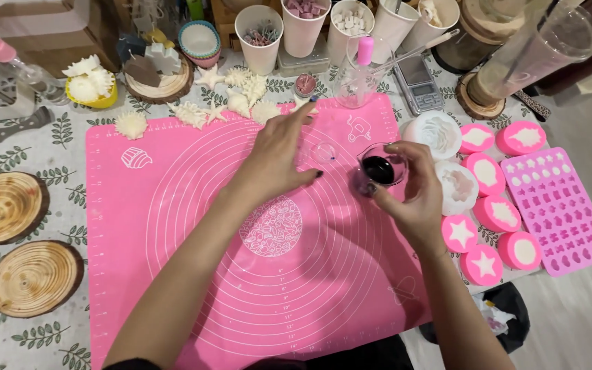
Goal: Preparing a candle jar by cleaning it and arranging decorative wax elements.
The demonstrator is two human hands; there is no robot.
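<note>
We look down on a desk [49, 130] covered w/ a white cloth printed in green leaf sprigs; a big pink silicone mat [193, 274] w/ white ring markings takes up the middle. Our right hand [416, 199] is clamped on a small clear cup [381, 168] holding dark liquid — fingers round its rim and side, at the mat's right-centre. Our left hand [275, 154] lies on the mat just left of the cup, fingers spread and loose, gripping nothing; a tiny clear dish [325, 152] sits between fingertips and cup, whether touched we can't tell.

Right of the mat: round pink moulds [498, 212] filled w/ white star and shell shapes, two white moulds [447, 157], then a flat pink tray of many small cavities [560, 212].

Far edge: white wax shells and starfish [238, 96], a yellow dish of more shells [90, 85], a wood slice w/ pieces on it [162, 79], a row of white paper cups [303, 27], a pocket scale [419, 82], a clear bottle w/ pink cap [361, 75], and a tall glass jar [536, 51] lying tilted.

Left side — two bare wood slices [18, 240]. Near right, pale floor w/ a black bag [508, 312].
</note>
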